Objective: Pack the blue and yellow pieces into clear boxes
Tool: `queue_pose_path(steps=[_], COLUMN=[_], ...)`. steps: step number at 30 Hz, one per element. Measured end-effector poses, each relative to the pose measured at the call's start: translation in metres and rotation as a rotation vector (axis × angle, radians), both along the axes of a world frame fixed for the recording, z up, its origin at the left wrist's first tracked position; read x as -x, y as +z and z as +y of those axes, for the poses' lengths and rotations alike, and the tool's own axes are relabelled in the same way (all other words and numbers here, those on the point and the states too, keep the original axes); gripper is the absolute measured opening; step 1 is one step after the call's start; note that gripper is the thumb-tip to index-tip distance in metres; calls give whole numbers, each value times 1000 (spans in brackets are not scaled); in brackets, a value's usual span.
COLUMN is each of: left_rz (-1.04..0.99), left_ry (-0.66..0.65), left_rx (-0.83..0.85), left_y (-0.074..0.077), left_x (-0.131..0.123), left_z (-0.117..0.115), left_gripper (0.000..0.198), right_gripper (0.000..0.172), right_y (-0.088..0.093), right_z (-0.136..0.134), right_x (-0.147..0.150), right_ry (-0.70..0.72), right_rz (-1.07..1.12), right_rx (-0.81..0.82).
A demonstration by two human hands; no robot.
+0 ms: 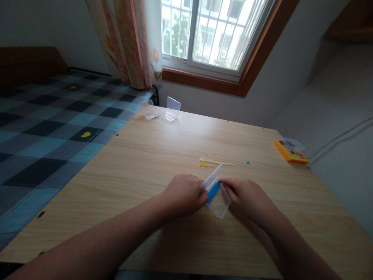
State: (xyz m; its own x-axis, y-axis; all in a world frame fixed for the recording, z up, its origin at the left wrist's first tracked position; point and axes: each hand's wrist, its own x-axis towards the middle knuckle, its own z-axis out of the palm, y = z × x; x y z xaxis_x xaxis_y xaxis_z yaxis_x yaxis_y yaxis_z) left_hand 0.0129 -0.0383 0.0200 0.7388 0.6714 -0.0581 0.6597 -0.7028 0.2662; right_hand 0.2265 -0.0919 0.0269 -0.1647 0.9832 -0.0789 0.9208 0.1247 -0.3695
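My left hand [188, 194] is closed around one side of a small clear plastic box [221, 210], its hinged lid tilted up. Inside lies a block of blue small pieces [213, 192] packed in rows. My right hand [246, 192] reaches the box from the other side. Its thumb and forefinger are pinched at the upper end of the blue pieces; whatever is between the fingertips is too small to make out. Just beyond the box, cream pieces [224, 162] form a long line on the table, with a shorter line of yellow pieces [207, 165] beside it.
A single blue piece [248, 162] lies to the right of the lines. Two open clear boxes [173, 104] [147, 104] stand at the table's far left corner. An orange-yellow box [291, 151] sits at the right edge of the wooden table [131, 167]. A checked bed [58, 128] adjoins on the left.
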Motion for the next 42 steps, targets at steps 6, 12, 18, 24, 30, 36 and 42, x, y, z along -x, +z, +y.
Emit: queue_pose_path(steps=[6,12,18,24,30,36,42], left_rz=[-48,-218,-373,-526,-547,-579,-670], left_ry=[14,48,185,253,243,221,292], left_rx=[37,138,292,420,434,392,328], left_y=[1,-2,-7,-18,-17,-9,-8], left_x=[1,6,8,10,11,12,12], left_z=[2,9,21,33,35,34,33], left_gripper=[27,12,17,27,30,39,46], right_gripper=[30,27,39,42,34,33,29], right_y=[3,8,-2,-24,-44,-45,-42], right_z=[-1,2,32,57,65,68,68], right_x=[-10,-23,-72,-119,-120,-114,-110], right_ry=[-62,-271,-508,-669,-661,-672,-639], right_rz=[136,371,378,121,58,-12,-51], right_rx=[-228,-623,-701,-380,-248,-185,-169])
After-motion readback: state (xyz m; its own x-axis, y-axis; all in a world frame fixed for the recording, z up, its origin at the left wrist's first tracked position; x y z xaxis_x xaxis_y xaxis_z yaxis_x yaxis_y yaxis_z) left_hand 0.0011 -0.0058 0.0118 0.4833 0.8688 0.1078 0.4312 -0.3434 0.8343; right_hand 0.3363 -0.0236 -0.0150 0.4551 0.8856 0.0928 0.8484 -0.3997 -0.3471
